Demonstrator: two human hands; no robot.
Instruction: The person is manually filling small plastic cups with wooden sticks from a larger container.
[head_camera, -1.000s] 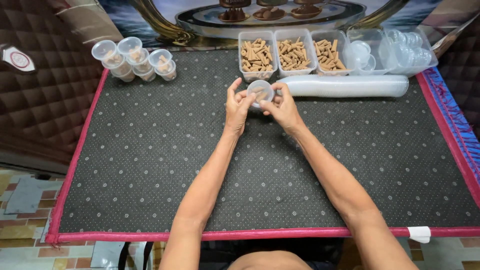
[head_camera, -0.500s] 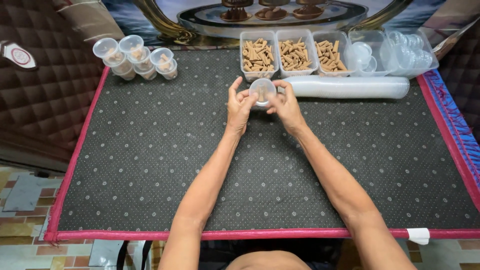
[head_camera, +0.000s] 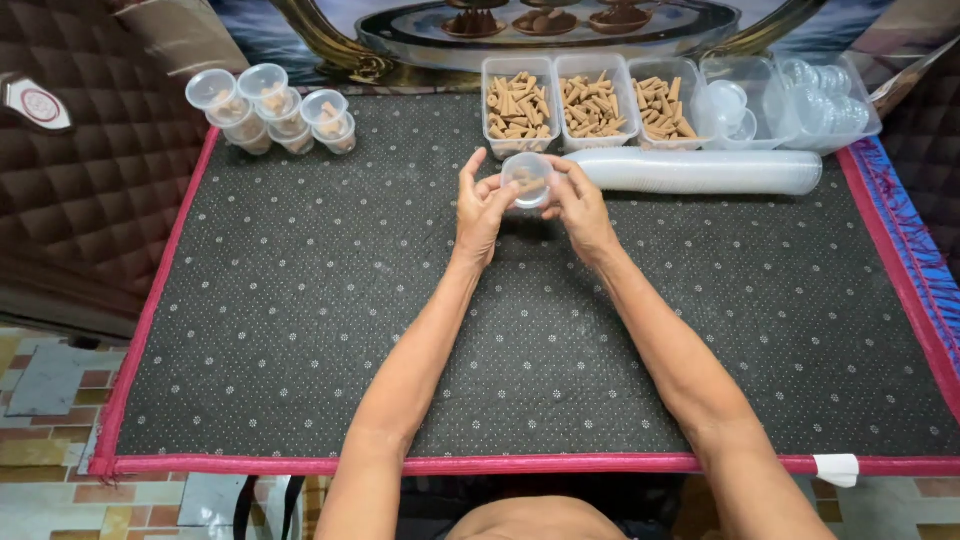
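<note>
Both hands meet over the far middle of the dark dotted mat (head_camera: 300, 330). My left hand (head_camera: 478, 205) and my right hand (head_camera: 580, 205) together hold a small clear plastic cup (head_camera: 527, 178) with brown cone-shaped pieces inside; fingers press around its rim and lid. Just beyond it stand three clear trays of brown cones (head_camera: 590, 100).
Several filled, lidded cups (head_camera: 270, 110) are stacked at the far left corner. A long sleeve of stacked clear cups (head_camera: 700, 172) lies on its side right of my hands. Clear tubs with lids (head_camera: 800, 100) sit at the far right. The mat has a pink border (head_camera: 500, 465).
Both hands stay on the cup in nearly the same spot; the fingers have shifted slightly around its rim.
</note>
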